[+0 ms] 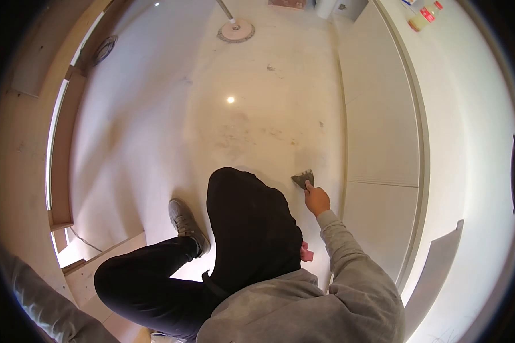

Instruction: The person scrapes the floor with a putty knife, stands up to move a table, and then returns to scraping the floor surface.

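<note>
My right hand (317,200) grips a putty knife (303,179), its wide dark blade held low over the pale floor (257,108) beside the cabinet base. The thumb lies along the tool and the blade points away from me. A grey sleeve (51,308) reaches in at the lower left, but my left hand is out of the picture. Close by my raised knee (252,211) a small pink piece (306,252) shows, partly covered by my black trousers.
A round mop (236,31) stands on the floor ahead. White cabinet panels (380,137) line the right, with a red-labelled bottle (426,16) on the surface above. A wooden frame (63,154) runs along the left, near a coiled cable (104,50). Dark smudges (234,136) mark the floor.
</note>
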Demonstrator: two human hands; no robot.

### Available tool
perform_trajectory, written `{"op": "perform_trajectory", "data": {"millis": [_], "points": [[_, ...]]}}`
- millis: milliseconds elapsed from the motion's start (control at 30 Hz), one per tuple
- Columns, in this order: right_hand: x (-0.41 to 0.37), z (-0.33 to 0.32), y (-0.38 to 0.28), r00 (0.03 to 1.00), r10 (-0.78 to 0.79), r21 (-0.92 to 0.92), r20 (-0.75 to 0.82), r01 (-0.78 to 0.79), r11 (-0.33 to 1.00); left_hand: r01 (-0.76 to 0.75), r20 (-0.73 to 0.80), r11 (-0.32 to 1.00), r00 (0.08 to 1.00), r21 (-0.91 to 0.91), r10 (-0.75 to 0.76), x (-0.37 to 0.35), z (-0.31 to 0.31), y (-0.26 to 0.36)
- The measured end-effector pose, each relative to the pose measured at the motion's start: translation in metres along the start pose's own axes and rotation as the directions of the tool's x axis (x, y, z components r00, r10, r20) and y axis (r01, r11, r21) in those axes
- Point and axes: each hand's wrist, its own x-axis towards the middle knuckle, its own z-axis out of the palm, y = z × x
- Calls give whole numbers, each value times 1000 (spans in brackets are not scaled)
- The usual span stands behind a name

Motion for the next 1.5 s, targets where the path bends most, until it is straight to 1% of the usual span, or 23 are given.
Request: {"op": "perform_trajectory", "data": {"millis": [33,67,100,200,300,433,500,533,600,667,800,900,933,967,1000,1067,1100,1167,1233,1300,1333,1433,1500], "points": [[12,7,3,999,-32,-7,-12,32,999,8,-9,1000,1000,0,-8,-17,16,18],[21,12,2,998,-64,-12,-24,63,998,-58,-305,996,949,72,77,-47,49,55],[37,4,-9,996,-73,-4,-41,73,997,-102,-561,981,809,164,178,-62,67,74],[119,-5,-41,968,-220,-17,-121,219,976,12,-639,958,747,285,181,-55,66,72],[167,-19,-70,915,-345,-33,-209,346,938,25,-596,964,790,264,143,-65,70,83],[126,-72,-105,974,-224,-139,19,225,964,-63,-585,974,791,216,180,-51,60,60],[101,-52,-80,983,-182,-144,16,183,973,-70,-597,973,778,222,193,-41,59,55],[86,-37,-68,979,-201,-141,34,204,969,7,-562,980,820,199,108,-38,54,54],[84,-22,-61,972,-227,-146,66,234,961,39,-567,969,817,245,110,-34,51,51],[92,-6,-71,973,-225,-105,55,229,968,26,-583,931,786,363,206,-36,55,53],[179,-14,-114,929,-336,-88,-158,325,942,22,-573,937,796,349,195,-37,57,53],[186,-30,-129,922,-351,-161,-161,326,931,89,-606,952,787,293,113,-36,58,53],[168,-31,-128,908,-391,-163,-149,367,916,53,-613,927,764,372,202,-29,55,47],[140,-37,-132,937,-348,-145,-42,339,930,22,-612,895,737,446,287,-25,54,39],[113,-36,-135,951,-302,-134,66,308,942,36,-616,899,740,437,270,-35,61,49],[76,7,-119,934,-336,-148,119,351,925,205,-582,866,805,456,116,-63,82,88],[72,15,-127,931,-342,-155,129,359,920,214,-577,864,810,455,104,-61,82,87],[64,32,-143,947,-318,-134,35,320,938,221,-606,895,792,388,67,-57,78,85],[115,36,-161,921,-379,-86,-93,372,924,194,-616,909,784,370,83,-53,75,81],[176,31,-173,907,-404,-88,-117,396,914,176,-618,916,781,359,92,-53,74,79],[172,23,-173,904,-413,-90,-114,405,910,161,-617,921,781,355,102,-53,74,76],[128,-9,-181,899,-435,-73,61,438,896,154,-625,924,773,350,108,-53,70,70],[70,16,-166,878,-451,-110,162,470,876,147,-621,929,777,340,104,-53,68,68]]}}
